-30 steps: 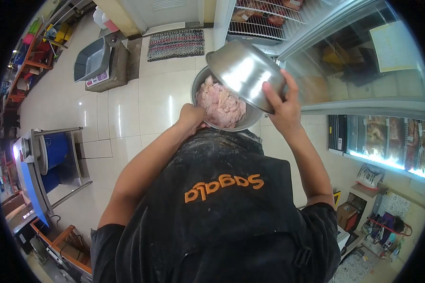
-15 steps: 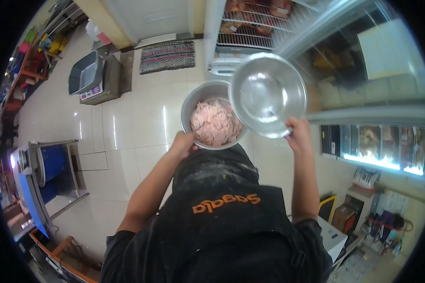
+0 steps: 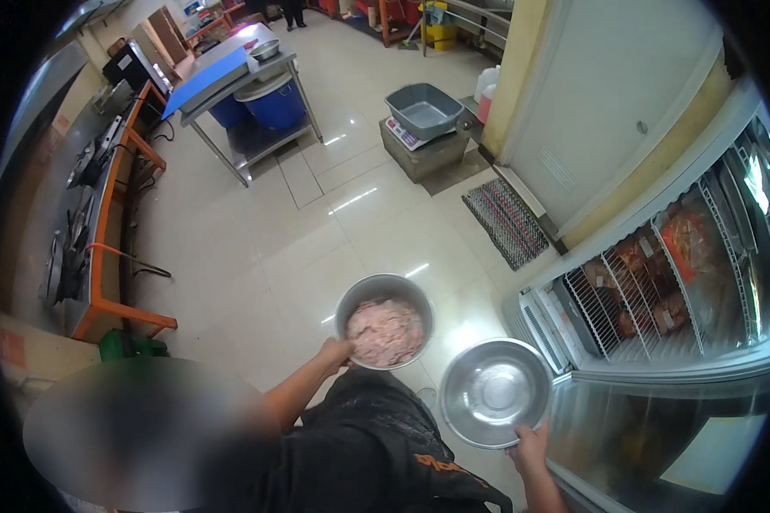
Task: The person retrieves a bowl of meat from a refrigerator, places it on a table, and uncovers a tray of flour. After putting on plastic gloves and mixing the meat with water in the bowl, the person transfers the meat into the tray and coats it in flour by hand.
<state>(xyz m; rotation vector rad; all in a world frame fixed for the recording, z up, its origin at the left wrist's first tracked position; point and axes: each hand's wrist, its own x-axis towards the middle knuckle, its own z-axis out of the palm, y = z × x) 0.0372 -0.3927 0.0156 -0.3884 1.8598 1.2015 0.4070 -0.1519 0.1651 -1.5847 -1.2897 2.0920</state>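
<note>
My left hand [image 3: 336, 353] grips the rim of a deep metal pot [image 3: 344, 301], its fingers partly hidden behind the wall. Inside the pot lies a heap of pale pink raw meat [image 3: 385, 332], which looks ground or finely chopped. Over on the right, my right hand [image 3: 530, 446] holds a wide stainless steel bowl [image 3: 496, 389] by its near edge. Nothing lies in the bowl, and its shiny inside faces up. Pot and bowl are apart, side by side in front of my dark apron.
At right a fridge with wire shelves [image 3: 633, 282] of bagged food stands open, its glass door [image 3: 624, 436] close to my right arm. A woven mat [image 3: 506, 222], a grey tub [image 3: 424, 111] on a scale and a steel table [image 3: 257, 150] are ahead. Stoves [image 3: 81, 205] line the left.
My view has swung left toward the room. The bowl has moved away from the pot, so they no longer overlap. Both hands keep their hold.
</note>
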